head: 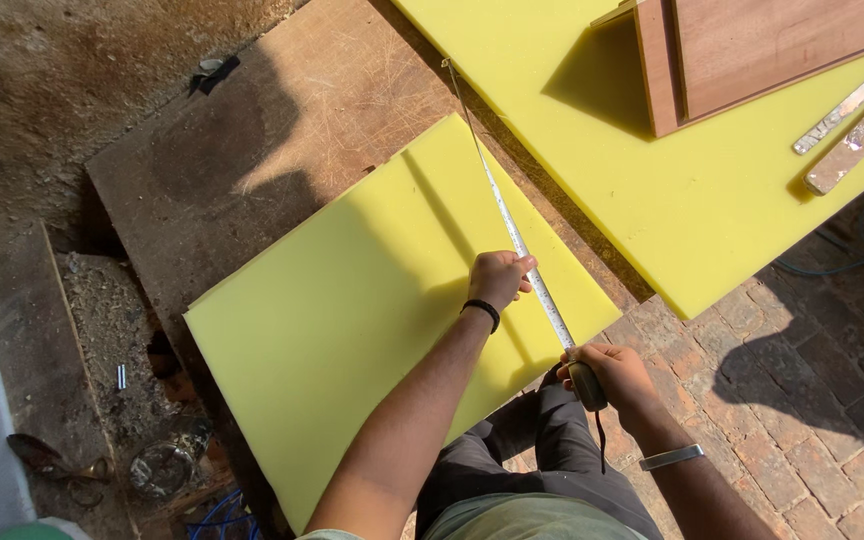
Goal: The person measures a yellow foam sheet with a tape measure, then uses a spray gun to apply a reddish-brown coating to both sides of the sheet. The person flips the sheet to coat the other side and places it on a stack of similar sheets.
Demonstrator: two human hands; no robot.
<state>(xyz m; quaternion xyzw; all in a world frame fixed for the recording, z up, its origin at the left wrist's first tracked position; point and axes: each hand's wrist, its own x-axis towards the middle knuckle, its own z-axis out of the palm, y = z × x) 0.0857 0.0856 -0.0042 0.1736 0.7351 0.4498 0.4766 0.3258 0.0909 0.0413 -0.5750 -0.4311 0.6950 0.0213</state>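
Your foam sheet (352, 310) lies on the board (282, 150), tape measure (512, 235) along its right edge. A larger foam slab (642, 170) lies far right, with wooden panels (752, 50) on it.

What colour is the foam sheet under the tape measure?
Yellow; the foam sheet under the tape measure shows best in the head view.

Head camera looks steeply down, close over a foam sheet (372, 300) on the ground

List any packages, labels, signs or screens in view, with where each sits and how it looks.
No packages, signs or screens show.
Nearest to a printed surface: the tape measure blade, a narrow white strip with fine markings, stretched along the right edge of the yellow foam sheet.
The left hand presses the blade down; the right hand grips the dark tape case.
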